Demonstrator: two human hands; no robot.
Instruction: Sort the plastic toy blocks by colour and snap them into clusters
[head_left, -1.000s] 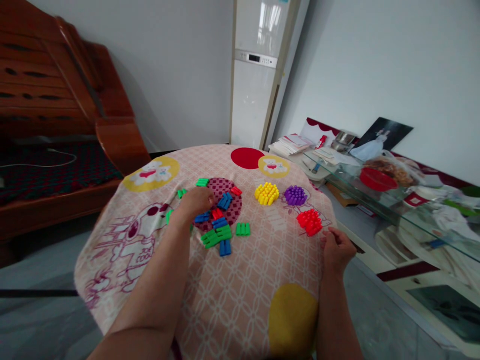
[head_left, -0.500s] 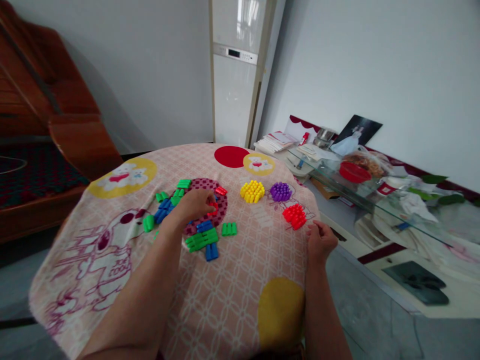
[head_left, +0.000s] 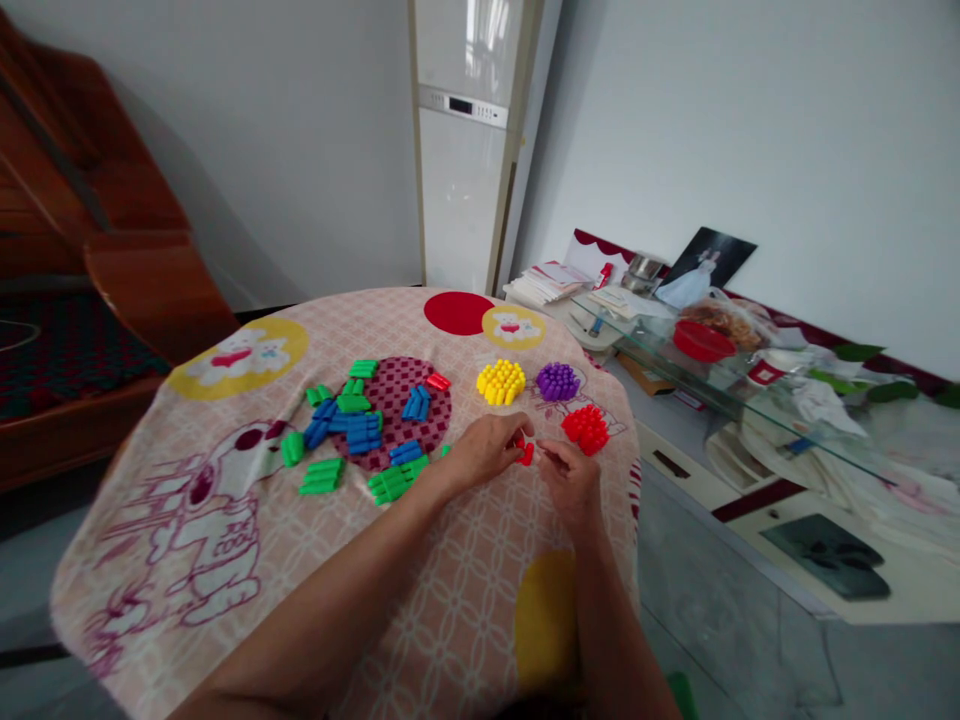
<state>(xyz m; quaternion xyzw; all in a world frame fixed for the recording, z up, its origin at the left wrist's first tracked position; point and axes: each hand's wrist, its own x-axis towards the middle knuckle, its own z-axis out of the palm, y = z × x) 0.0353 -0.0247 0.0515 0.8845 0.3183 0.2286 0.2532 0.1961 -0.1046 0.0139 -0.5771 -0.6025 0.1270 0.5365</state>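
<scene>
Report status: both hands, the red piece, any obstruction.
Left hand pinching red piece; right hand close beside it, grip unclear. Red cluster just beyond right hand; nothing visibly blocking between the hands.

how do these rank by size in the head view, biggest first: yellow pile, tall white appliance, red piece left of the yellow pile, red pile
1. tall white appliance
2. yellow pile and red pile, too alike to rank
3. red piece
</scene>
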